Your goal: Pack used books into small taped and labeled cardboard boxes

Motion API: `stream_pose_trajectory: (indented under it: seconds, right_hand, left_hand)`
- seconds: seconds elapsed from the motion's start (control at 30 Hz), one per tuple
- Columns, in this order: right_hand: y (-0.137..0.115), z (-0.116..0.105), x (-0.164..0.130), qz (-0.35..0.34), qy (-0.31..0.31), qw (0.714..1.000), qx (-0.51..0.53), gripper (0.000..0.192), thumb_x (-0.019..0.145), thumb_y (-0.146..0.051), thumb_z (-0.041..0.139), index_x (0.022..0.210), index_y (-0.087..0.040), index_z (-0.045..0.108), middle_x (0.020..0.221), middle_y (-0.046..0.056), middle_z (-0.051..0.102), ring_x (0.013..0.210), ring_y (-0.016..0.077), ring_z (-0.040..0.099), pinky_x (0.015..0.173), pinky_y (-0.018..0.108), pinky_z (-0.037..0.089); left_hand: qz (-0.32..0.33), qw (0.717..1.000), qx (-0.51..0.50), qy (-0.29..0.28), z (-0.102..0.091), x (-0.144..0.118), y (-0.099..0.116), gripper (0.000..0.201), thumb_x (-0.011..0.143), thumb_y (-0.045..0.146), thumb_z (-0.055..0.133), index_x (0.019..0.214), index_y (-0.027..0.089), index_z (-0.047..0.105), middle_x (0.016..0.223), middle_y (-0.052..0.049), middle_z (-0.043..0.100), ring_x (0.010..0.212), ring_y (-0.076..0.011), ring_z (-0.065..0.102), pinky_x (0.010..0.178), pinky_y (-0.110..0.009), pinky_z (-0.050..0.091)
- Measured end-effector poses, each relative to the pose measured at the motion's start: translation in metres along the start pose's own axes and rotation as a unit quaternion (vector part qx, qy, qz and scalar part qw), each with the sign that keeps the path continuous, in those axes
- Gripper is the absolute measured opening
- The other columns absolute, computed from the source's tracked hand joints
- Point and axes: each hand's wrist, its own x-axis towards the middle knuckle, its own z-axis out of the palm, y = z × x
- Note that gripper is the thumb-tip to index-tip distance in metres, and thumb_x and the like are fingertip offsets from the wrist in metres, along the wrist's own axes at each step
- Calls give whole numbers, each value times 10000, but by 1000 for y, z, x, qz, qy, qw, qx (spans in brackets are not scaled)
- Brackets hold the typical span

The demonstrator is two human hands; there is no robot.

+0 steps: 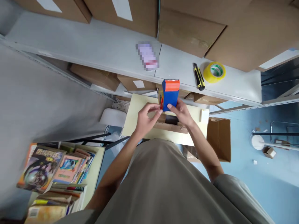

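Note:
A blue tape dispenser with an orange top part and a row of small teeth is held up in front of me. My right hand grips it from the right, its thumb lying on the blue face. On the other side, my left hand brings thumb and fingertips together at the dispenser's lower left edge, where yellow and red parts show. Beneath both hands is a pale yellow tabletop, with a brown cardboard piece and a dark strip on it.
On the grey shelf ahead lie a blurred-out phone, a black and yellow utility knife and a yellow tape roll. Cardboard boxes stand behind them. An open carton is at right; magazines are stacked at lower left.

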Motion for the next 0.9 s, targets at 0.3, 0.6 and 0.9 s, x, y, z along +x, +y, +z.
stream_pose_trajectory:
  seconds: [0.3, 0.6, 0.9]
  right_hand:
    - [39, 57, -55, 99, -45, 990, 87, 803, 927, -967, 719, 1312, -269, 625, 1246, 90, 777, 1154, 290, 724, 1138, 501, 630]
    - [44, 48, -74, 75, -121, 990, -17, 647, 1039, -844, 685, 1284, -253, 584, 1183, 101, 724, 1079, 294, 708, 986, 485, 629]
    - [23, 28, -81, 91, -169, 967, -166, 516, 1048, -760, 680, 1108, -274, 519, 977, 34, 672, 828, 238, 625, 774, 405, 533]
  left_hand:
    - [-80, 997, -6, -20, -8, -70, -15, 298, 1095, 546, 749, 1076, 249, 755, 1042, -60, 780, 974, -212, 766, 918, -362, 660]
    - [-202, 971, -122, -39, -52, -36, -18, 665, 959, 858, 761, 1144, 222, 819, 1121, -113, 827, 1045, -284, 773, 882, -382, 616]
    - [-272, 945, -155, -100, -59, -10, -29, 450, 845, 649, 925, 902, 218, 809, 904, -49, 761, 821, -201, 642, 735, -334, 516]
